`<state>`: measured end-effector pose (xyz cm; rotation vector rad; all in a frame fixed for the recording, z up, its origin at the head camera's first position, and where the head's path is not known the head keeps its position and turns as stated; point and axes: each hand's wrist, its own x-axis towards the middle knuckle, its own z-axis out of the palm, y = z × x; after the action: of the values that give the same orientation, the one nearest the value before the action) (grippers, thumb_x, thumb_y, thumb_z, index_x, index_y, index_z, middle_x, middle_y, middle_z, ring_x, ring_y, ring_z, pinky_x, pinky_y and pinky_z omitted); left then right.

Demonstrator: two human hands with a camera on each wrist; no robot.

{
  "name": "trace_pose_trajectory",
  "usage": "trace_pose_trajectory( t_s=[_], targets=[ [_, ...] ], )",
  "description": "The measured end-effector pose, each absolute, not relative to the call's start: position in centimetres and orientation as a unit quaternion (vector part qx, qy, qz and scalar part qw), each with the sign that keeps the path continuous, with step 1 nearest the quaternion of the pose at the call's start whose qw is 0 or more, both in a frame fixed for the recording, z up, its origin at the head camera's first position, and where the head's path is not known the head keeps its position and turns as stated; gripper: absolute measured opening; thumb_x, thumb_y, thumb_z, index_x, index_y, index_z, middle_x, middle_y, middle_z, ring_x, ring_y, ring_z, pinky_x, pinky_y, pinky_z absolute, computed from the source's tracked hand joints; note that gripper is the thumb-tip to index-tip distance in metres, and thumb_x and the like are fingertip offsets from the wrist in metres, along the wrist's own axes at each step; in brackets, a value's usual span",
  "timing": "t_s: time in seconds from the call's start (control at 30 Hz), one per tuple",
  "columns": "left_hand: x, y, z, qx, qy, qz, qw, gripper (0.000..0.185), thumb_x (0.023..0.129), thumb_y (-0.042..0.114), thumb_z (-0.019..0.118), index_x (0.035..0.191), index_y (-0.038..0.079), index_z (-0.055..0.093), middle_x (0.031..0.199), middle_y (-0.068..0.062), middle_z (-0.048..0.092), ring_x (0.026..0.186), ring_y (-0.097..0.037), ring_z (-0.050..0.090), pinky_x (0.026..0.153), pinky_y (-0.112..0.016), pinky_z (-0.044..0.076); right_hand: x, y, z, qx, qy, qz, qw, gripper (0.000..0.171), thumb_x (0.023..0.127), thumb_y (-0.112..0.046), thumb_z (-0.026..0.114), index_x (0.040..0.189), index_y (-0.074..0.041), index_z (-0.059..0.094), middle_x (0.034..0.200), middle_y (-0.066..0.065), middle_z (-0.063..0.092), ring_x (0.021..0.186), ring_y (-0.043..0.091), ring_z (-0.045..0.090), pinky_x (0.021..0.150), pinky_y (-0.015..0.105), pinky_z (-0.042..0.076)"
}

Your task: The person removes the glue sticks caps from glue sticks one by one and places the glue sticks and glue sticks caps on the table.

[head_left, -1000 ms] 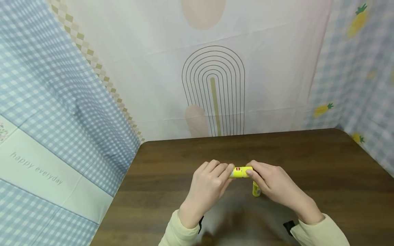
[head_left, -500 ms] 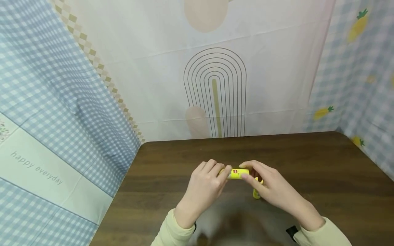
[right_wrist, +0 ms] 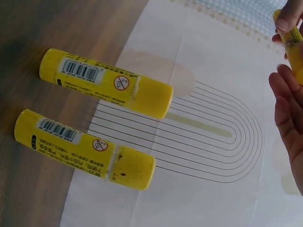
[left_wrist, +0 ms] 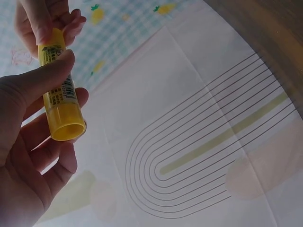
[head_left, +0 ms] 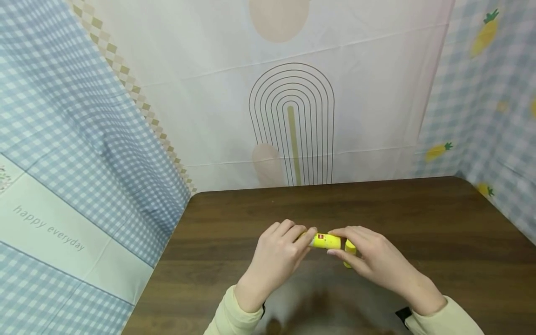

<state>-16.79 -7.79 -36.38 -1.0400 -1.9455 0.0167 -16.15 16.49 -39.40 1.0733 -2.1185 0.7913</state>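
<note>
- 2 hands hold 1 yellow glue stick (head_left: 327, 241) above the dark wooden table (head_left: 439, 232); the stick lies almost level between them.
- Its body is bright yellow, with a small red mark on the label in the head view; in the left wrist view the label shows dark print and a barcode, and the end near the camera is a round yellow base.
- The left hand (head_left: 279, 253) grips one end of the glue stick, with the thumb laid across the label and the other fingers curled behind it.
- The right hand (head_left: 368, 257) pinches the other end of the glue stick with its fingertips (left_wrist: 71, 21).
- 2 more yellow glue sticks show in the right wrist view: an upper one (right_wrist: 106, 82) and a lower one (right_wrist: 85, 149). They lie side by side, close but not touching. Each has a barcode, a round red-edged warning sign, and a cap at the end.
- Behind the glue stick, past the table edge, hangs a pale cloth with an arch of thin lines (head_left: 291, 125); blue checked cloths stand to both sides of it.
</note>
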Motion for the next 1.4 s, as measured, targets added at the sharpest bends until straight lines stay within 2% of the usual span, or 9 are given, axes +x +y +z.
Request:
trace_pose_trajectory(
  t_s=[0.17, 0.3, 0.67, 0.97, 1.07, 1.2, 1.4],
  targets=[
    [-16.8, -7.9, -36.4, -0.424, -0.784, 0.006, 0.453, 0.03, 0.076, 0.023, 0.086, 0.104, 0.018, 0.074, 0.089, 0.009, 0.069, 0.079, -0.01, 0.059, 0.065, -0.02, 0.043, -16.1, 16.4, -39.5, 0.409, -0.81, 0.29, 0.304, 0.042, 0.103, -0.048, 0.051, 0.116, -0.011, 0.067, 0.094, -0.013, 0.063, 0.075, -0.001, 0.053, 0.066, 0.013, 0.044],
    [-16.7, -7.9, -36.5, -0.424, -0.782, 0.007, 0.457, 0.03, 0.076, 0.022, 0.086, 0.104, 0.018, 0.075, 0.088, 0.01, 0.069, 0.079, -0.01, 0.059, 0.064, -0.02, 0.043, -16.1, 16.4, -39.6, 0.415, -0.809, 0.289, 0.299, 0.033, 0.102, -0.039, 0.059, 0.117, -0.01, 0.065, 0.095, -0.012, 0.062, 0.076, -0.001, 0.053, 0.067, 0.014, 0.044],
    [-16.5, -7.8, -36.3, -0.423, -0.784, 0.003, 0.455, 0.026, 0.08, 0.024, 0.084, 0.104, 0.018, 0.075, 0.089, 0.009, 0.069, 0.08, -0.01, 0.059, 0.064, -0.021, 0.042, -15.9, 16.1, -39.3, 0.404, -0.828, 0.258, 0.291, 0.019, 0.101, -0.027, 0.062, 0.11, -0.011, 0.063, 0.084, -0.017, 0.051, 0.071, -0.003, 0.046, 0.062, 0.018, 0.044],
    [-16.6, -7.6, -36.1, -0.441, -0.755, -0.021, 0.484, 0.02, 0.086, 0.022, 0.077, 0.106, 0.016, 0.076, 0.09, 0.007, 0.07, 0.081, -0.011, 0.06, 0.064, -0.021, 0.043, -15.8, 15.8, -39.3, 0.401, -0.809, 0.294, 0.315, 0.016, 0.107, -0.028, 0.051, 0.098, -0.017, 0.059, 0.071, -0.019, 0.047, 0.061, -0.008, 0.043, 0.055, 0.012, 0.037],
    [-16.5, -7.5, -36.0, -0.446, -0.749, -0.023, 0.489, 0.02, 0.088, 0.021, 0.075, 0.107, 0.016, 0.077, 0.09, 0.007, 0.07, 0.081, -0.012, 0.06, 0.064, -0.021, 0.043, -15.5, 15.7, -39.4, 0.39, -0.806, 0.334, 0.295, 0.009, 0.104, -0.015, 0.055, 0.096, -0.019, 0.058, 0.068, -0.019, 0.048, 0.057, -0.01, 0.042, 0.05, 0.01, 0.036],
    [-16.4, -7.6, -35.9, -0.443, -0.752, -0.013, 0.488, 0.021, 0.088, 0.021, 0.074, 0.108, 0.015, 0.077, 0.091, 0.006, 0.071, 0.082, -0.013, 0.061, 0.065, -0.022, 0.044, -15.1, 15.5, -39.3, 0.363, -0.806, 0.4, 0.241, 0.022, 0.101, -0.002, 0.056, 0.094, -0.023, 0.057, 0.065, -0.019, 0.047, 0.053, -0.008, 0.042, 0.047, 0.013, 0.037],
    [-16.4, -7.6, -36.1, -0.444, -0.752, -0.012, 0.486, 0.023, 0.084, 0.018, 0.08, 0.107, 0.016, 0.078, 0.091, 0.006, 0.072, 0.082, -0.013, 0.061, 0.065, -0.021, 0.045, -14.6, 15.2, -39.1, 0.311, -0.818, 0.448, 0.184, 0.03, 0.103, -0.005, 0.053, 0.084, -0.028, 0.054, 0.06, -0.017, 0.045, 0.049, -0.003, 0.042, 0.045, 0.021, 0.039]
  ],
)
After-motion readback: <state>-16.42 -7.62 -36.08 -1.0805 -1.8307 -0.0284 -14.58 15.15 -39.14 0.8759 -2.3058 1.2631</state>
